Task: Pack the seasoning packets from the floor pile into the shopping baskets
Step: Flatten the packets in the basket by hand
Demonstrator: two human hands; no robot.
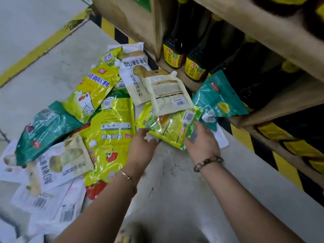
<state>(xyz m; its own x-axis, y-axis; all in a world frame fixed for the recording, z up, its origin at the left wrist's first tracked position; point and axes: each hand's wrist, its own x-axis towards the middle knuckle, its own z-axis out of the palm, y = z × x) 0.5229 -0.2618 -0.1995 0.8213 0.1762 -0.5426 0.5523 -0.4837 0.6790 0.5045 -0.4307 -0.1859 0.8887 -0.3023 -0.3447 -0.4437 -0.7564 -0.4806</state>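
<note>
Floor [175,181], beside shelf [273,34] at 1 o'clock; dark bottles [173,57] cut off by its boards. Pile of seasoning packets [108,120] spreads from centre to 8 o'clock, the lower white ones blurred.

Yellow-green packet [168,128] at centre, top edge under a cream pouch [168,92].

Left hand [142,146]: fingers loose and relaxed, tips at the packet's near edge.

Right hand [203,144]: smeared, fingers partly hidden by the packet's green corner; grip cannot be told.
</note>
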